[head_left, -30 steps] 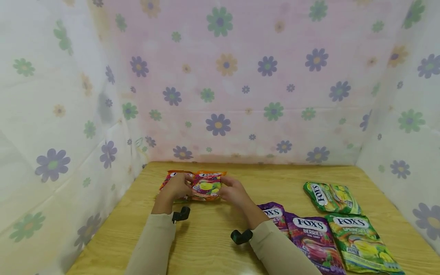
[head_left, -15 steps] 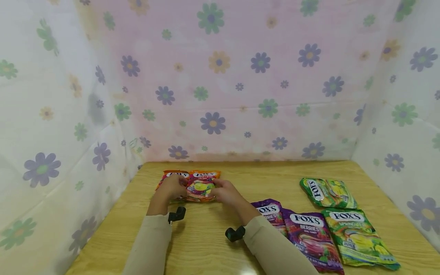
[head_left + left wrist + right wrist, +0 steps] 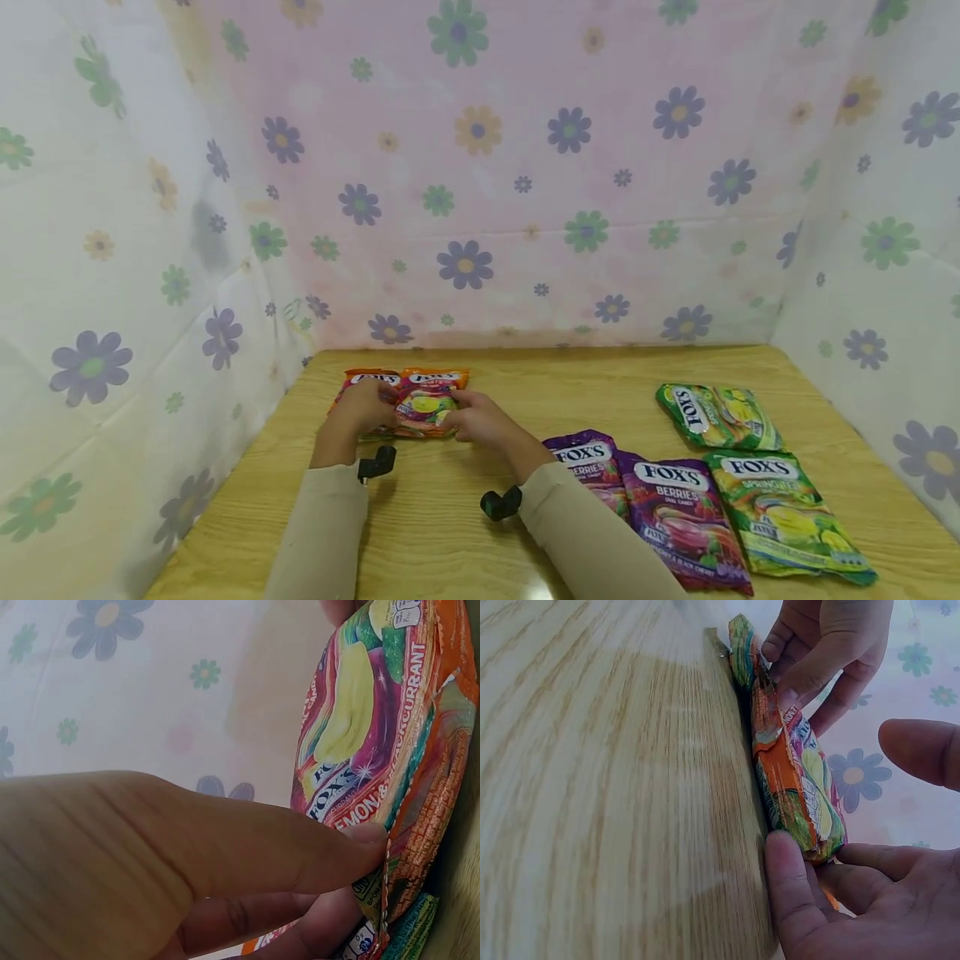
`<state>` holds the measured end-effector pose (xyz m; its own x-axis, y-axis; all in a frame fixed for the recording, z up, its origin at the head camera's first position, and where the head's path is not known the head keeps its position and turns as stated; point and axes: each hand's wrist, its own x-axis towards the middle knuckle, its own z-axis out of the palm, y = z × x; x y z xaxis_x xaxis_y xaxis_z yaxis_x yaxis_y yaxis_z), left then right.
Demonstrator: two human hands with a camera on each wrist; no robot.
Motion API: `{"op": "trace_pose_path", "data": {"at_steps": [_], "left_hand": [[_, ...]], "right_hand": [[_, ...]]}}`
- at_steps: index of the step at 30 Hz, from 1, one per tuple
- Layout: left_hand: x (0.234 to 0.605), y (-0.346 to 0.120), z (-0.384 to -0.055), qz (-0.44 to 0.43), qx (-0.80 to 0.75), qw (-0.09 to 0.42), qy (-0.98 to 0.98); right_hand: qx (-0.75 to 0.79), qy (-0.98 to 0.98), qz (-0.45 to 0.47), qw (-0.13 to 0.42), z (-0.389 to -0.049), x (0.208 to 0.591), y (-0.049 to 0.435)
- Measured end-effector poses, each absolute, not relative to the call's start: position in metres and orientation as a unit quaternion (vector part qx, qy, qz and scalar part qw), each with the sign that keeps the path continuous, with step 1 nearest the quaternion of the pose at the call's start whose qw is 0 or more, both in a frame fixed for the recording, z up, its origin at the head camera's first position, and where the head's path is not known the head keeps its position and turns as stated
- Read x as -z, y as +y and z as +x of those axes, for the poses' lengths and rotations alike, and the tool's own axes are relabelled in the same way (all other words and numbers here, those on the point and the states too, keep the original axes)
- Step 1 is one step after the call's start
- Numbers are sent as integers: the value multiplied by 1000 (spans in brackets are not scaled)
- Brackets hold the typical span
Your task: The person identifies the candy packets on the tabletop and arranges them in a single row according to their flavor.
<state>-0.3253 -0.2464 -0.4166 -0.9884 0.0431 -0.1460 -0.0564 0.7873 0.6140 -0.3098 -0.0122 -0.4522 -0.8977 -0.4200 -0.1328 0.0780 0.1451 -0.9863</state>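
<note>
Near right, on the wood-grain table [image 3: 420, 533]: two purple Fox's Berries bags, the right one [image 3: 682, 521] and the left one [image 3: 585, 458] close against each other, the left one partly behind the right sleeve [image 3: 585, 533]. Just right of them, the nearer green Fox's bag [image 3: 787, 517] lies label up; beyond it the farther green Fox's bag [image 3: 723, 421] lies turned sideways.

Far left: the orange-topped Fox's bag [image 3: 426, 404] rests on the table between the two hands, well apart from the purple and green bags. Key relation: it lies to the right of the left hand's [image 3: 360, 408] fingertips and to the left of the right hand's [image 3: 483, 425]. Long axis judged near–far, foreshortened in the head view. Neither hand is clearly nearer; both are at its sides.

Left hand: thumb and fingers pinch the bag's left part by the near edge. Right hand: digits spread, some touching the right end, one standing off the bag.

Appearance: glossy, plump, creased at the seam; red-purple front, yellow lemon art, "BLACKCURRANT" legible at the left wrist. Whether another bag lies beneath cannot be told.

Immediately left, the second orange-topped bag [image 3: 375, 379], mostly behind the left hand. Farthest: flower-print backdrop [image 3: 495, 200].
</note>
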Motion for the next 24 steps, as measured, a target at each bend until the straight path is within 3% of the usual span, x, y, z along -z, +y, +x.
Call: {"op": "trace_pose_path", "data": {"at_steps": [24], "left_hand": [[417,-249,-325,-16,-304,79,949]], "right_hand": [[604,753,-142,219,-307,455,-11]]}}
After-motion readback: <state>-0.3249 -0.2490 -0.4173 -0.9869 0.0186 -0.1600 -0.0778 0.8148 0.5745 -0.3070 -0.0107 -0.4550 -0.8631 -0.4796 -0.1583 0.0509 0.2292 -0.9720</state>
